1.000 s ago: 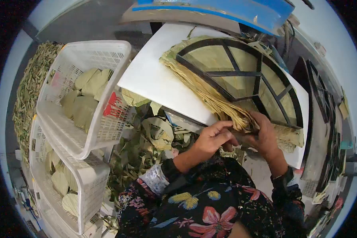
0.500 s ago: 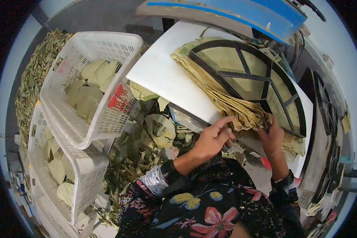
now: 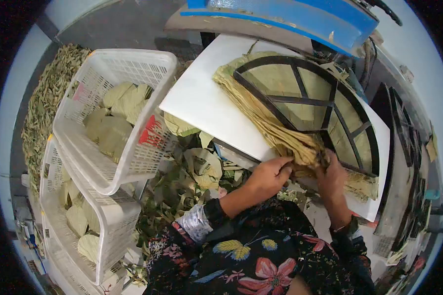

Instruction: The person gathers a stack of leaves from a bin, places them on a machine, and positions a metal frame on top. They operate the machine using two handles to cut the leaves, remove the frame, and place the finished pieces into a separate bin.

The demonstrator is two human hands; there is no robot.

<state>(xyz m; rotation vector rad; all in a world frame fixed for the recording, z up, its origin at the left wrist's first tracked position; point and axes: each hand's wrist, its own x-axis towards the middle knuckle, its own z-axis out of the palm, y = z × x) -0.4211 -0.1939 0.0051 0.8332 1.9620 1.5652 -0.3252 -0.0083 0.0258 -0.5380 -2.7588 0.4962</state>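
The leaf stack (image 3: 261, 115) lies on the white surface (image 3: 197, 93), beneath a black frame (image 3: 300, 101). It consists of many broad, dry leaves, pale olive on top; the side facing the person shows yellow-brown, pleated folds that gather into a bunched, darker corner near the body.

The right hand (image 3: 332, 174) pinches this corner, fingers narrow around the leaf layers. The left hand (image 3: 268, 178) is at the lower edge just beside it, fingers curled close together; from where I stand I cannot tell whether they grip.

The frame is a flat, fan-shaped outline with a curved outer rim and straight internal bars, apparently metal. Beyond the surface stands a blue machine part (image 3: 285, 19).

To the left, a white slotted plastic basket (image 3: 128, 157) holds rounded leaf pieces (image 3: 115, 135). Its side carries a red marking (image 3: 151, 130), too oblique to read. A second basket (image 3: 115, 236) sits lower, similarly loaded. Crumpled leaf scraps (image 3: 157, 209) fill the space between baskets and surface.
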